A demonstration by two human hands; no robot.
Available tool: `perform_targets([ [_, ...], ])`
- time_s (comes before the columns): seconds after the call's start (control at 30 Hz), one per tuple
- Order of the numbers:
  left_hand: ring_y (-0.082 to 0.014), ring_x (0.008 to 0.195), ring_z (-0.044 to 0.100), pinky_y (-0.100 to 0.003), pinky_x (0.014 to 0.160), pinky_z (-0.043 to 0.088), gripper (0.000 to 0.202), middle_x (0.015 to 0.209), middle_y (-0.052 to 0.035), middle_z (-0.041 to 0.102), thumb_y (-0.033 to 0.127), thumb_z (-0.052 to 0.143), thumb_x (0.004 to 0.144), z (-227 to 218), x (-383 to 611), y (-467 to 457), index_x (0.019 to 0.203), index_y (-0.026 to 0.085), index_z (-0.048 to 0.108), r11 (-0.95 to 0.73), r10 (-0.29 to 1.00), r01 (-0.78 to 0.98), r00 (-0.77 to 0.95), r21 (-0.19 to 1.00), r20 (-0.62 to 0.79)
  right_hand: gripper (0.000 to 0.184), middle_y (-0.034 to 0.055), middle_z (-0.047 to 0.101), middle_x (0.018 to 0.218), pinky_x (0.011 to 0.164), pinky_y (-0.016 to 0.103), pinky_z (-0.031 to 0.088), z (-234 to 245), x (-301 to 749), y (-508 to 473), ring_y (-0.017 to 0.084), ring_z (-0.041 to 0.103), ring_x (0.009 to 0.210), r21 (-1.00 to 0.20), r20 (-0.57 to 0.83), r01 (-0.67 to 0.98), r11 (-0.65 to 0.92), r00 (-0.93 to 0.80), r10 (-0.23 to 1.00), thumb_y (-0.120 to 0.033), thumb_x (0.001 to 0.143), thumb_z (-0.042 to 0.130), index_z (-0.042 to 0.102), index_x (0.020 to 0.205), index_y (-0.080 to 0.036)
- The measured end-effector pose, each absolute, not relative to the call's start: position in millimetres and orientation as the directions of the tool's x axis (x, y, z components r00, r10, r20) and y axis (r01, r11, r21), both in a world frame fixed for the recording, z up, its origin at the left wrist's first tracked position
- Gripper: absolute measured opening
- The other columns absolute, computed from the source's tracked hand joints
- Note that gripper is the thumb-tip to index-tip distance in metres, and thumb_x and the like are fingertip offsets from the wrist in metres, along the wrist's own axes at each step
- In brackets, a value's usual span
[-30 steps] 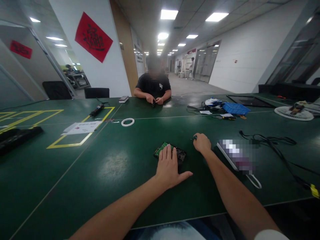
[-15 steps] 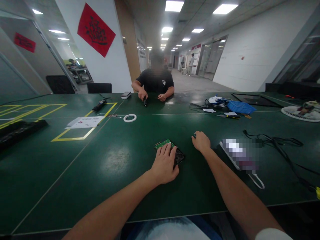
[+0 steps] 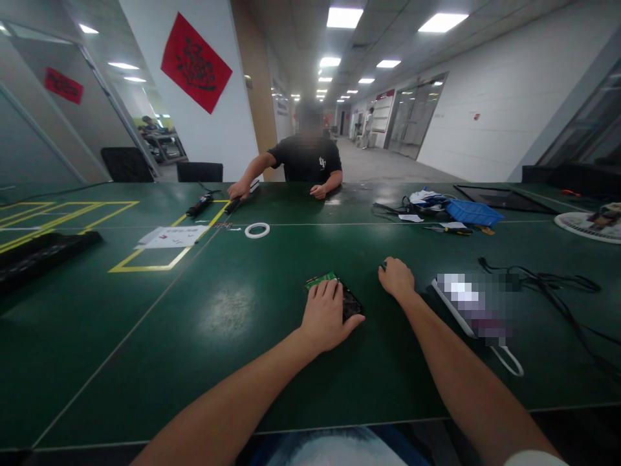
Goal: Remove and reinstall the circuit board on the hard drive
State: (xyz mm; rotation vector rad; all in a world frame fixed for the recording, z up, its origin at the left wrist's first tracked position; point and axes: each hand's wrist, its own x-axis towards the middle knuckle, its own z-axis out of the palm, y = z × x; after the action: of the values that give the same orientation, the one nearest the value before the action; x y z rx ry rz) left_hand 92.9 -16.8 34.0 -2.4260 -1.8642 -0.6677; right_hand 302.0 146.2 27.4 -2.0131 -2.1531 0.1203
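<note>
My left hand (image 3: 327, 317) lies over a black, flat device with a green circuit board (image 3: 319, 279). Its fingers rest across the top and the thumb reaches along the near right edge, so much of the device is covered. To the right, my right hand (image 3: 396, 277) is closed on the green table (image 3: 272, 388), apart from the device. A small dark bit shows at its fingertips, too little to name. Just right of that hand lies a white-edged object (image 3: 453, 307) with a white loop, its top blurred out.
Across the table a person (image 3: 308, 162) grips a black tool (image 3: 233, 204). A white ring (image 3: 257, 230), paper sheets (image 3: 174, 237) and yellow tape are to the left. At right are a blue tray (image 3: 474, 212), a yellow-black tool (image 3: 451, 230) and black cables (image 3: 543, 279).
My left thumb has spread out to the right along the device. My right hand stays closed. The person opposite has moved one hand with the black tool to my left. The view has shifted slightly.
</note>
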Motion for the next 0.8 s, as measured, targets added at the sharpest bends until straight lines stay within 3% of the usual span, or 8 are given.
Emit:
perform_targets([
  [0.3, -0.0341, 0.133, 0.047, -0.05, 0.114, 0.033, 0.073, 0.144, -0.0139, 0.053, 0.063, 0.055, 0.088, 44.8, 56.5, -10.6, 0.145, 0.017, 0.049, -0.508, 0.847, 0.833, 0.438, 0.219, 0.301, 0.032, 0.0154, 0.066, 0.116, 0.086, 0.037, 0.05, 29.0, 309.5, 143.8, 0.028, 0.065, 0.106, -0.208, 0.093, 0.976, 0.07, -0.051, 0.994, -0.038, 0.097, 0.052, 0.065, 0.117, -0.016],
  [0.57, -0.0357, 0.134, 0.047, -0.053, 0.115, 0.033, 0.082, 0.144, -0.0164, 0.053, 0.076, 0.048, 0.088, 41.8, 65.5, -13.9, 0.144, 0.016, 0.049, -0.475, 0.864, 0.851, 0.403, 0.224, 0.302, 0.032, 0.0164, 0.066, 0.115, 0.084, 0.036, 0.052, 29.5, 309.4, 139.5, 0.027, 0.067, 0.103, -0.209, 0.09, 0.977, 0.047, -0.028, 0.996, -0.039, 0.097, 0.052, 0.065, 0.117, -0.016],
  [0.8, -0.0395, 0.13, 0.048, -0.057, 0.112, 0.034, 0.076, 0.137, -0.0185, 0.056, 0.074, 0.052, 0.086, 32.7, 84.2, -9.4, 0.134, 0.016, 0.057, -0.403, 0.881, 0.894, 0.321, 0.197, 0.347, 0.032, 0.018, 0.064, 0.117, 0.084, 0.039, 0.053, 29.5, 309.2, 138.8, 0.03, 0.067, 0.105, -0.199, 0.084, 0.978, 0.055, -0.039, 0.996, -0.038, 0.098, 0.05, 0.065, 0.115, -0.016],
])
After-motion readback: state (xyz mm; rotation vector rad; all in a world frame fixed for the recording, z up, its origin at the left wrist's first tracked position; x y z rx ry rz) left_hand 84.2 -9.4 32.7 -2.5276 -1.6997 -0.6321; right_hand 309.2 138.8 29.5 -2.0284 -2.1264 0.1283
